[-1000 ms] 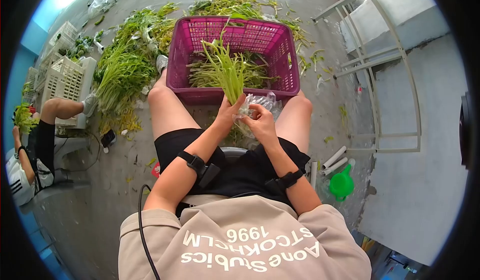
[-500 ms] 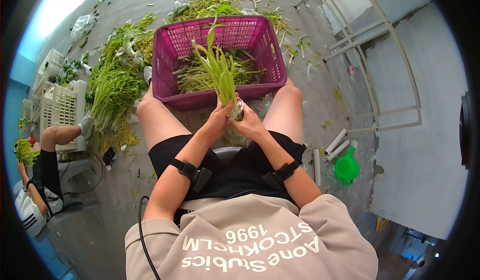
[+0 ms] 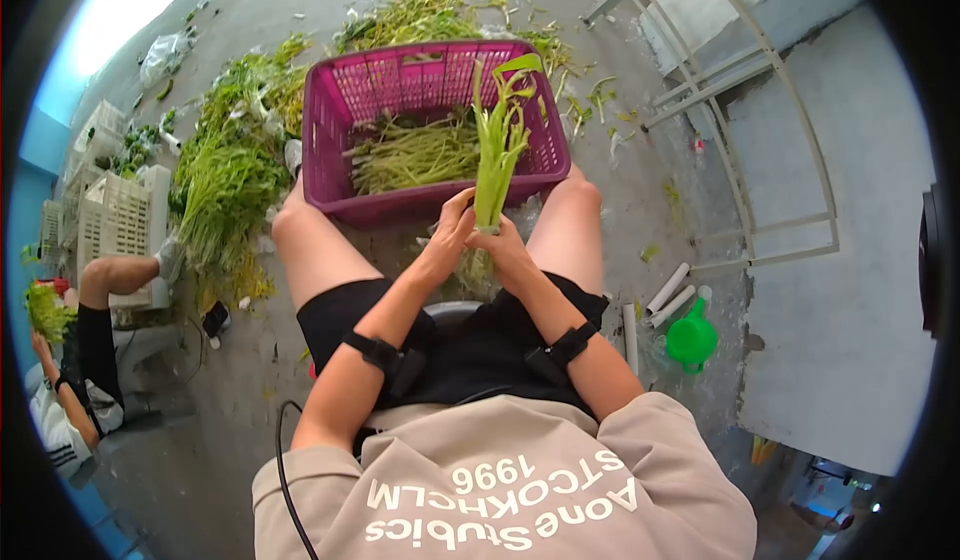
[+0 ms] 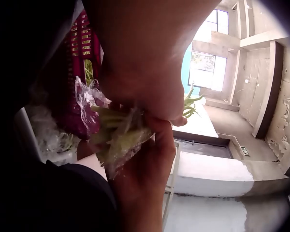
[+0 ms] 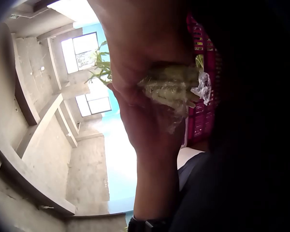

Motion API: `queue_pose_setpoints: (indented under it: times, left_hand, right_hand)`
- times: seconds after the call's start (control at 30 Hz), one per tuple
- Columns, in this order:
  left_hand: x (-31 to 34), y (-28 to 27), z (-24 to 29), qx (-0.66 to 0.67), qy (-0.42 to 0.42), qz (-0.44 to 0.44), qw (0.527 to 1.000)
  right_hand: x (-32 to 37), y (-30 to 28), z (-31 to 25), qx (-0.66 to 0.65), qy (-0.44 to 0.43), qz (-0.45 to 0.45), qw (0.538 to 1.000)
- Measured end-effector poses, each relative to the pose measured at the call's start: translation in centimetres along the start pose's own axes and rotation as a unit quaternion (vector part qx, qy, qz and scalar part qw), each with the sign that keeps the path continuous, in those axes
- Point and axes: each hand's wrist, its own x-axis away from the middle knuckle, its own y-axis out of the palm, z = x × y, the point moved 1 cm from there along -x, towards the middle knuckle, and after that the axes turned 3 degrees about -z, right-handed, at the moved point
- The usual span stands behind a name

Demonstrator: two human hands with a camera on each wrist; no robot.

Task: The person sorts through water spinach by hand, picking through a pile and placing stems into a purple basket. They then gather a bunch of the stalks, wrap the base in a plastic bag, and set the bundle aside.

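Upright above the near edge of the purple crate [image 3: 340,203] stands a bunch of green stalks [image 3: 493,175], clear plastic around its lower end. The right hand [image 3: 512,258] grips the lower stalks from the right. From the left, the left hand [image 3: 445,243] holds the base, its fingers pointing up along the side. In the left wrist view, the cut ends [image 4: 118,137] show in crinkled film between the two hands. The right wrist view also has the wrapped stalk ends [image 5: 171,89] in the hands, with a loose flap of film [image 5: 202,88] beside them.
More stalks [image 3: 420,155] lie inside the crate. A large leafy heap [image 3: 230,160] is on the floor to the left, with another person's leg [image 3: 120,275] beyond. At right are a metal frame [image 3: 765,140], white tubes [image 3: 668,285] and a green funnel-shaped object [image 3: 692,338].
The bunch has shifted right and stands more upright. Plastic that spread loosely to its right is now gathered round the base. The left hand has moved lower on the stalks.
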Motion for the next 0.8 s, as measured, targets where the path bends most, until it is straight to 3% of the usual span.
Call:
queue_pose_setpoints:
  times: [0.07, 0.1, 0.13, 0.2, 0.3, 0.43, 0.53, 0.57, 0.6, 0.67, 0.8]
  left_hand:
    - [0.2, -0.4, -0.2, -0.041, 0.042, 0.099, 0.993]
    - [0.4, -0.9, 1.1, -0.131, 0.069, 0.137, 0.979]
    - [0.6, -0.8, 2.8, -0.140, 0.080, 0.162, 0.973]
    - [0.9, -1.0, 4.5, -0.257, 0.079, 0.132, 0.954]
    - [1.4, 0.3, 3.4, -0.147, -0.060, 0.060, 0.986]
    - [1.9, 1.0, 3.5, -0.136, -0.059, -0.006, 0.989]
    - [1.5, 0.3, 2.5, -0.063, -0.041, 0.035, 0.997]
    - [1.4, 0.1, 2.5, 0.016, -0.056, 0.012, 0.998]
    - [1.4, 0.0, 2.4, 0.013, -0.056, 0.022, 0.998]
    - [1.3, 0.2, 2.2, 0.135, -0.080, 0.037, 0.987]
    - [1.3, 0.5, 2.1, 0.197, -0.124, 0.094, 0.968]
  right_hand:
    - [-0.2, -0.3, -0.5, -0.081, -0.015, 0.040, 0.996]
    - [-0.7, -0.8, 0.1, -0.093, -0.045, 0.061, 0.993]
    - [-0.7, -1.2, -0.1, -0.086, -0.033, 0.097, 0.991]
    - [-0.9, -2.0, -0.1, -0.114, -0.047, 0.105, 0.987]
    - [-1.0, -2.7, -0.4, -0.136, -0.061, 0.118, 0.982]
    - [-1.4, -3.0, -0.3, -0.170, -0.093, 0.145, 0.970]
    - [-1.4, -3.4, -1.2, -0.199, -0.071, 0.167, 0.963]
    - [-1.4, -3.2, -1.3, -0.219, -0.099, 0.181, 0.953]
    - [-1.5, -3.6, -1.1, -0.227, -0.103, 0.157, 0.956]
    - [-1.5, -3.5, -1.1, -0.228, -0.105, 0.150, 0.956]
    - [-1.7, -3.1, -0.8, -0.215, -0.120, 0.165, 0.955]
